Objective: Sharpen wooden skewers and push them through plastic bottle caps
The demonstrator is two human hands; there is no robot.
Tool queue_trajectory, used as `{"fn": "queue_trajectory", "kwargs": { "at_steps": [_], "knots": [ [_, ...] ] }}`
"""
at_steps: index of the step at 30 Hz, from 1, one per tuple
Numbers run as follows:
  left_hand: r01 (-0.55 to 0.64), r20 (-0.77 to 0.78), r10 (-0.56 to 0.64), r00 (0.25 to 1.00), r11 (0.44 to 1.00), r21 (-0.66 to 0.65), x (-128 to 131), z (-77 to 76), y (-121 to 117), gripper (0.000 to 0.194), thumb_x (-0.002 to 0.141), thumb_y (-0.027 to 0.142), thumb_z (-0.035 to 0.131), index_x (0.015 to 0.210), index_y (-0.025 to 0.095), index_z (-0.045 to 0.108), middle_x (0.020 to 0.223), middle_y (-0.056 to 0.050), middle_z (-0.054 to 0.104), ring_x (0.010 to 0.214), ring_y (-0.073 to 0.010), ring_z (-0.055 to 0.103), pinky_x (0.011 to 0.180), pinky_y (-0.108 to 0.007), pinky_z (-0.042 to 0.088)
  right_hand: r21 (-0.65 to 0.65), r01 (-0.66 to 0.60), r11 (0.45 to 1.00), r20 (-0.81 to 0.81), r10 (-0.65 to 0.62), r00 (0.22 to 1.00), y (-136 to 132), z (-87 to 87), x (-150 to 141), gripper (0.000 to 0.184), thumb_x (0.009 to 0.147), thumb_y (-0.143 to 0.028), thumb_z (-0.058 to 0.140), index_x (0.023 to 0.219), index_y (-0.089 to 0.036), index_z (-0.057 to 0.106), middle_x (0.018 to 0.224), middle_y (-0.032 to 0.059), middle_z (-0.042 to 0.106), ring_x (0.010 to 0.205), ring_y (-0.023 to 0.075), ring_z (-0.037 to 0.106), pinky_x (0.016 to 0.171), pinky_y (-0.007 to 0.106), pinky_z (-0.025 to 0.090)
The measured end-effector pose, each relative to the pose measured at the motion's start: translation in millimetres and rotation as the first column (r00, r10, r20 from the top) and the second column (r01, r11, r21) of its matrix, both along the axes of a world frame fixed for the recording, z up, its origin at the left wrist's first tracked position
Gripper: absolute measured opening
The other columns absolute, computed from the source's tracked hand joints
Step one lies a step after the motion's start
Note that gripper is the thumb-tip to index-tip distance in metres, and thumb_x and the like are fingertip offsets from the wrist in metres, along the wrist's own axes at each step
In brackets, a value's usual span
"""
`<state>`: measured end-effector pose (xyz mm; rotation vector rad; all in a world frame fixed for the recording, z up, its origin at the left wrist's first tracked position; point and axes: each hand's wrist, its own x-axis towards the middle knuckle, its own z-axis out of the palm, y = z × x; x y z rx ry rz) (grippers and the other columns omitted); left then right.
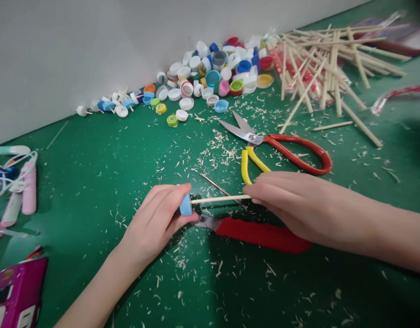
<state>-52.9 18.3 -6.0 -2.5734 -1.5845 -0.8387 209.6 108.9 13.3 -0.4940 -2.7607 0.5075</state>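
My left hand (153, 223) pinches a light blue plastic bottle cap (185, 204) between thumb and fingers. My right hand (292, 205) holds a thin wooden stick (220, 199) by its far end, and the stick's other end meets the cap. Under the stick lies a steel spike (220, 190). A red-handled knife (261, 234) rests below both hands, its blade partly hidden by my left hand. My right fingers lie over the yellow handles (248, 165) of a tool, next to red-handled scissors (264, 139).
Wood shavings litter the green mat (93, 182). Against the white wall (93, 45) lies a heap of bottle caps (210, 77). A pile of wooden sticks (319, 68) sits at the back right. Pink items (28, 187) and a purple box (18, 291) lie at the left.
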Motion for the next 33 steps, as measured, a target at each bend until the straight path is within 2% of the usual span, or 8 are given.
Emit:
{"fn": "queue_trajectory", "kwargs": {
  "at_steps": [4,8,10,12,15,18,26,33],
  "knots": [
    [-0.043,0.18,0.04,0.983,0.999,0.015,6.6,10.2,-2.9,0.04,0.086,0.035,0.057,0.124,0.026,0.048,0.099,-0.004,0.066,0.091,-0.0155,0.059,0.077,-0.031,0.052,-0.082,-0.008,0.997,-0.074,0.002,0.997,0.4,2.8,-3.7,0.025,0.095,-0.014,0.031,0.094,-0.014,0.056,0.077,0.0047,0.056,0.068,0.0139,0.048,0.059,0.027,0.038],
    [-0.116,0.47,0.109,0.876,0.993,-0.014,19.7,31.0,-6.0,0.034,0.088,0.048,0.049,0.113,0.027,0.056,0.091,-0.004,0.061,0.08,-0.0142,0.055,0.065,-0.03,0.048,-0.117,-0.075,0.99,-0.096,0.064,0.993,1.5,10.6,-8.6,0.023,0.095,-0.019,0.039,0.104,-0.017,0.06,0.093,0.0082,0.059,0.084,0.017,0.048,0.074,0.031,0.041],
    [-0.163,0.516,0.146,0.844,0.986,-0.013,26.6,43.6,-4.5,0.032,0.088,0.05,0.048,0.105,0.025,0.058,0.081,-0.002,0.056,0.073,-0.0126,0.051,0.058,-0.028,0.043,-0.149,-0.085,0.985,-0.121,0.067,0.99,1.0,19.3,-12.5,0.023,0.095,-0.023,0.042,0.106,-0.019,0.062,0.099,0.0088,0.059,0.091,0.0181,0.048,0.08,0.034,0.041],
    [-0.182,0.45,0.164,0.878,0.983,-0.003,33.3,55.9,0.0,0.028,0.086,0.049,0.052,0.096,0.023,0.059,0.074,0.0,0.052,0.068,-0.011,0.048,0.055,-0.026,0.04,-0.253,-0.054,0.966,-0.181,0.007,0.983,-1.0,31.9,-18.4,0.024,0.095,-0.028,0.041,0.103,-0.019,0.062,0.098,0.0077,0.059,0.09,0.0168,0.051,0.079,0.032,0.042],
    [-0.144,0.273,0.135,0.953,0.989,0.015,44.5,70.1,10.6,0.021,0.082,0.042,0.059,0.084,0.021,0.056,0.068,0.002,0.052,0.063,-0.0088,0.046,0.055,-0.023,0.04,-0.439,0.061,0.896,-0.245,-0.184,0.952,-5.8,56.1,-32.2,0.027,0.097,-0.035,0.037,0.096,-0.019,0.059,0.086,0.0028,0.059,0.077,0.013,0.053,0.067,0.026,0.042],
    [-0.089,0.207,0.085,0.975,0.996,0.012,57.5,75.9,21.0,0.018,0.082,0.037,0.058,0.083,0.019,0.053,0.066,0.003,0.054,0.058,-0.0074,0.046,0.052,-0.021,0.039,-0.517,0.215,0.829,-0.238,-0.381,0.894,-9.1,77.0,-46.4,0.037,0.099,-0.04,0.029,0.079,-0.02,0.053,0.069,-0.0011,0.052,0.061,0.0102,0.046,0.057,0.025,0.036],
    [-0.076,0.187,0.072,0.98,0.997,0.014,77.0,70.2,32.1,0.022,0.08,0.023,0.052,0.1,0.015,0.055,0.07,0.001,0.062,0.06,-0.0079,0.054,0.051,-0.019,0.04,-0.513,0.311,0.8,-0.06,-0.396,0.916,-1.9,88.2,-47.7,0.042,0.098,-0.045,0.028,0.069,-0.02,0.045,0.068,-0.0014,0.057,0.06,0.0098,0.047,0.058,0.026,0.032],
    [-0.129,0.218,0.158,0.963,0.982,-0.141,89.2,71.8,42.0,0.031,0.079,0.031,0.052,0.107,0.018,0.052,0.056,0.006,0.056,0.042,-0.007,0.046,0.041,-0.019,0.032,-0.385,0.428,0.818,0.004,-0.462,0.887,11.1,96.5,-43.3,0.045,0.096,-0.048,0.031,0.065,-0.02,0.044,0.061,-0.0003,0.053,0.051,0.0096,0.041,0.05,0.028,0.027]
  ]
}}
